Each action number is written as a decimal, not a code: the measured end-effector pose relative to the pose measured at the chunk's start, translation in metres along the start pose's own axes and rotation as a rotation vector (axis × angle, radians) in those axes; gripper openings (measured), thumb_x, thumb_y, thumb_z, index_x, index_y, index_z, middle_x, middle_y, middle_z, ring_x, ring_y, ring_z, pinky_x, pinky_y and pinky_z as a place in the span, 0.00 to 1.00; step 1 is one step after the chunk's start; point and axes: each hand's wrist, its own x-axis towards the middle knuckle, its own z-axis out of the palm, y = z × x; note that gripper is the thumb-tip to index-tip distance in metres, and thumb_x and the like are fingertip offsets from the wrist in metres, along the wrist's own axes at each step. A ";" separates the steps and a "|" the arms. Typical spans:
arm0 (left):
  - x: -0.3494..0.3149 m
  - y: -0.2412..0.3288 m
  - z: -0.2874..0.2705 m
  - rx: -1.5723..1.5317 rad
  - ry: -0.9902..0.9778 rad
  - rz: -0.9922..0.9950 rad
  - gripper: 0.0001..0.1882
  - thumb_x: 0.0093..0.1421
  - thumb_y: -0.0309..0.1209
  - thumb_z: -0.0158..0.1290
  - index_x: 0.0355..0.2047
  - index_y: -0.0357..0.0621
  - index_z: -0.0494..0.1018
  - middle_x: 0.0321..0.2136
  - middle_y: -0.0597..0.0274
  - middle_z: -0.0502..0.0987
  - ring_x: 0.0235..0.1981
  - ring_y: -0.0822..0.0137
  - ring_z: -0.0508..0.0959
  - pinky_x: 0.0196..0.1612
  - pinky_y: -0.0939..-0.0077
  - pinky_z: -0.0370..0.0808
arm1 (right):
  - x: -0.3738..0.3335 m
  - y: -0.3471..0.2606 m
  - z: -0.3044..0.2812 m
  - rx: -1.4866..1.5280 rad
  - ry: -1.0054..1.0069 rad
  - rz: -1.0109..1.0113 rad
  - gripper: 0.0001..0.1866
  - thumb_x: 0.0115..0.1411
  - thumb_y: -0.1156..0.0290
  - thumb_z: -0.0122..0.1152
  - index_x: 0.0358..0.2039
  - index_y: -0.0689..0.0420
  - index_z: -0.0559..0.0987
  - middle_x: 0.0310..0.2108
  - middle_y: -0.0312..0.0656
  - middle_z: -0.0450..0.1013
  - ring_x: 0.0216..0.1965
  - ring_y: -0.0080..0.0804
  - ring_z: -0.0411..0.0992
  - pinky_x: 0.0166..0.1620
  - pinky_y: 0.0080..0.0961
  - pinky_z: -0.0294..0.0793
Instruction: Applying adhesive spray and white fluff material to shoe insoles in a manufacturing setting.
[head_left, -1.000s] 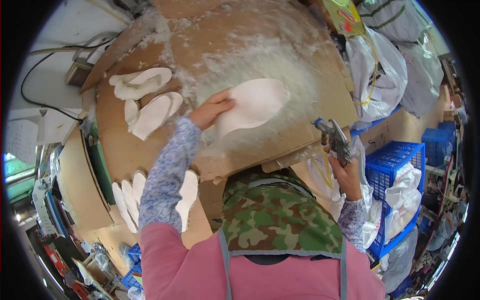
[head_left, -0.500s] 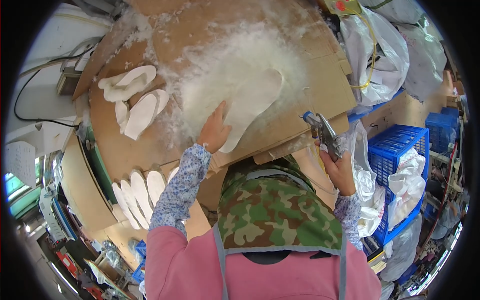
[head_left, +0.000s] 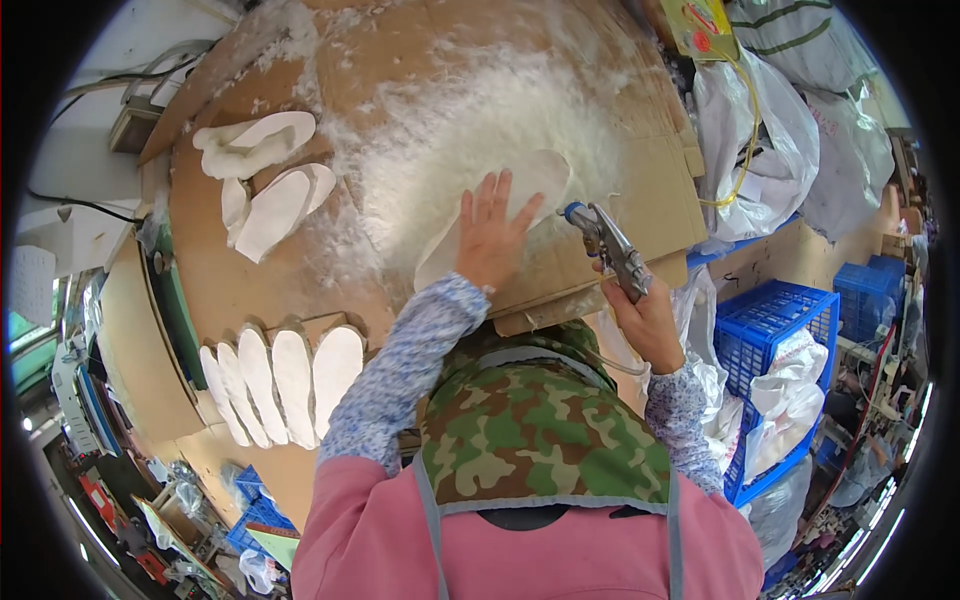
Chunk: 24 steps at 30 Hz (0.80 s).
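Observation:
A white shoe insole (head_left: 549, 174) lies flat on the cardboard-covered table, surrounded by loose pale fluff (head_left: 425, 145). My left hand (head_left: 493, 235) rests across the middle of this insole, fingers spread and palm down, hiding part of it. To its right, my right hand (head_left: 648, 322) is wrapped around the handle of a metal spray gun or air gun (head_left: 622, 256). The gun's blue-ringed nozzle points left toward the insole, a short way off from it. I cannot make out any spray coming from the nozzle.
More insoles, some fluffy (head_left: 255, 145), lie at the left of the cardboard (head_left: 640, 130). Several white insoles (head_left: 290, 375) stand in a row at the near left. On the right are a plastic bag (head_left: 795, 130), a blue crate (head_left: 770, 310) and a thin yellow hose (head_left: 751, 120).
My left hand has moved right and flattened onto the insole from a pointing pose. My right hand has brought the gun left and closer to the insole.

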 end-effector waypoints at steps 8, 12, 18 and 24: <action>-0.006 0.018 0.020 -0.071 0.102 -0.179 0.27 0.57 0.28 0.48 0.58 0.62 0.68 0.67 0.35 0.44 0.68 0.39 0.43 0.61 0.28 0.41 | 0.021 -0.009 0.006 0.010 -0.026 -0.053 0.11 0.59 0.79 0.55 0.43 0.62 0.75 0.32 0.45 0.75 0.33 0.33 0.73 0.40 0.25 0.71; -0.028 0.018 0.015 -0.083 0.061 -0.245 0.28 0.57 0.25 0.47 0.59 0.61 0.68 0.67 0.34 0.45 0.69 0.39 0.43 0.62 0.29 0.41 | 0.025 -0.021 0.006 -0.076 -0.161 -0.058 0.12 0.59 0.79 0.55 0.44 0.62 0.73 0.32 0.47 0.74 0.34 0.41 0.73 0.41 0.28 0.71; -0.038 0.019 0.022 -0.112 0.065 -0.260 0.30 0.56 0.22 0.45 0.59 0.61 0.67 0.67 0.34 0.44 0.69 0.40 0.42 0.62 0.29 0.39 | 0.030 -0.018 0.010 -0.119 -0.194 -0.024 0.12 0.60 0.77 0.56 0.45 0.62 0.71 0.30 0.50 0.73 0.31 0.44 0.73 0.36 0.31 0.70; -0.038 0.019 0.021 -0.065 0.017 -0.251 0.30 0.58 0.25 0.46 0.61 0.64 0.65 0.67 0.35 0.42 0.69 0.40 0.41 0.62 0.30 0.39 | 0.035 -0.011 0.006 -0.234 -0.084 -0.107 0.12 0.61 0.75 0.56 0.44 0.62 0.71 0.28 0.52 0.73 0.30 0.47 0.73 0.35 0.33 0.70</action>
